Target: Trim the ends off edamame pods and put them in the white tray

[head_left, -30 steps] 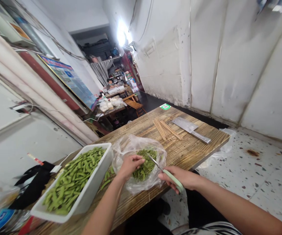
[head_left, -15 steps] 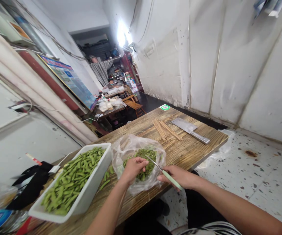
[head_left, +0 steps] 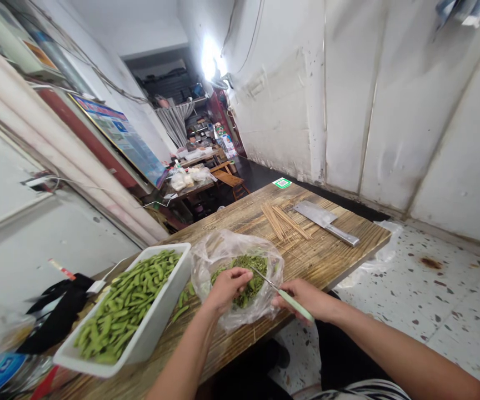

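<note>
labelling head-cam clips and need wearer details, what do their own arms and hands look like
The left hand and right hand are ungloved. The left forearm and right forearm are bare, with no sleeve, watch or bracelet visible. Black-and-white striped fabric shows at the bottom edge.

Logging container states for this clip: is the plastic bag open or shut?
Open: the plastic bag is spread wide at the mouth, showing green plant bits inside, with the left hand over them.
</note>
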The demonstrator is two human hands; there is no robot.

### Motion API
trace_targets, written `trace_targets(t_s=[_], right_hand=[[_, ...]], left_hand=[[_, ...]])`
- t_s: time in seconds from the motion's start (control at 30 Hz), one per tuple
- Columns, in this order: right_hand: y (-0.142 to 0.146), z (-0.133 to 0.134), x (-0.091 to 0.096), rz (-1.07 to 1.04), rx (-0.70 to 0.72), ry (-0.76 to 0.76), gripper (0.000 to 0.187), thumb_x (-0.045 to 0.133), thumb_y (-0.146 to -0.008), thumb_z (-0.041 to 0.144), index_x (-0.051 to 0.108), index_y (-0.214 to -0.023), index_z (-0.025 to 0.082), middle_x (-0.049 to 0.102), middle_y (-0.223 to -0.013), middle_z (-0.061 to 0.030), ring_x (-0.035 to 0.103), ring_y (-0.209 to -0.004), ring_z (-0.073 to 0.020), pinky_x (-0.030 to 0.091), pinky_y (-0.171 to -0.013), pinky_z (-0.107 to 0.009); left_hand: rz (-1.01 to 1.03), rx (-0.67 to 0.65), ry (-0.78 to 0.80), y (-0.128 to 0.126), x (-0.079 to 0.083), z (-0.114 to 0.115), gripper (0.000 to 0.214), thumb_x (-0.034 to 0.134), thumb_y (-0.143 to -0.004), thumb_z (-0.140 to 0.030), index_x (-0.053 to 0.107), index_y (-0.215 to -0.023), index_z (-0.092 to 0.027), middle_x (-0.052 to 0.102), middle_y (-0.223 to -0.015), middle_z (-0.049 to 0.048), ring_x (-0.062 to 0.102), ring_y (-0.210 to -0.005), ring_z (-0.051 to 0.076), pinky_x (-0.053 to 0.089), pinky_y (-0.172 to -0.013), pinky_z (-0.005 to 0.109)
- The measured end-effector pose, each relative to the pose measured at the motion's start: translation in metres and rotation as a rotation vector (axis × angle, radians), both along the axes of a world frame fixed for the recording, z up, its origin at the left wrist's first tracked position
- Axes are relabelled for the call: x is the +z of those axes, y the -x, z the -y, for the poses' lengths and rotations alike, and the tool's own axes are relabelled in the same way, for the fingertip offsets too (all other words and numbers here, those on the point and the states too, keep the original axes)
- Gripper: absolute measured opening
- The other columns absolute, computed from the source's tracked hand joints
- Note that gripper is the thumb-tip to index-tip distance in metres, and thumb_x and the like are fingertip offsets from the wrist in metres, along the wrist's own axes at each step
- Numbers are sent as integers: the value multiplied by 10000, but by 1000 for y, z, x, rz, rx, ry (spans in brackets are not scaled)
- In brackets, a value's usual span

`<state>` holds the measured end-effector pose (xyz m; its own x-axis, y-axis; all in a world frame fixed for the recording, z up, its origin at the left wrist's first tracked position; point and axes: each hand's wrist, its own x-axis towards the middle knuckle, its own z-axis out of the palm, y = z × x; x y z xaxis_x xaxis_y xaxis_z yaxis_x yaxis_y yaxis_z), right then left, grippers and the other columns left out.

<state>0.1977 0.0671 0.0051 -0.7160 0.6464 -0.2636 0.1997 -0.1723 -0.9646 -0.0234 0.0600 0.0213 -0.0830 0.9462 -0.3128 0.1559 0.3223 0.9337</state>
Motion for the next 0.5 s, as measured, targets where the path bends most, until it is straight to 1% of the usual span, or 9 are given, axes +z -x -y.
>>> trace_targets(t_s=[0.1,0.2,0.27,0.33,0.5], right_hand=[[-2,1,-5,-112,29,157,415,644,-709,546,459,-667,177,455,-466,83,405,-309,-56,336,-281,-159],[-5,3,-9,-149,77,240,446,593,-737,592,472,-685,165,492,-467,68,447,-309,-63,368,-291,-158],[-6,5,-10,-132,96,251,484,555,-750,626,473,-670,156,489,-440,62,457,-298,-66,361,-289,-151],[-5,7,-10,-126,105,245,505,538,-753,644,473,-657,152,480,-420,61,455,-292,-66,346,-284,-144],[1,8,-8,-170,96,236,494,557,-748,634,473,-662,155,470,-430,69,439,-295,-59,348,-284,-146]], left_hand=[[111,35,46,2,2,0,416,750,-573,-485,576,-696,-128,425,-434,-74,253,-358,12,95,-371,168],[181,128,36,3,3,-1,419,765,-551,-466,562,-678,-122,415,-414,-78,237,-340,2,62,-359,163],[226,186,12,3,3,-1,416,775,-533,-444,558,-670,-116,413,-412,-82,229,-333,-7,55,-354,157],[263,216,2,1,3,0,413,781,-520,-428,547,-653,-114,417,-417,-83,224,-326,-14,49,-350,154],[287,208,-17,-8,5,8,410,791,-507,-405,517,-608,-117,455,-436,-70,231,-323,-22,63,-345,151]])
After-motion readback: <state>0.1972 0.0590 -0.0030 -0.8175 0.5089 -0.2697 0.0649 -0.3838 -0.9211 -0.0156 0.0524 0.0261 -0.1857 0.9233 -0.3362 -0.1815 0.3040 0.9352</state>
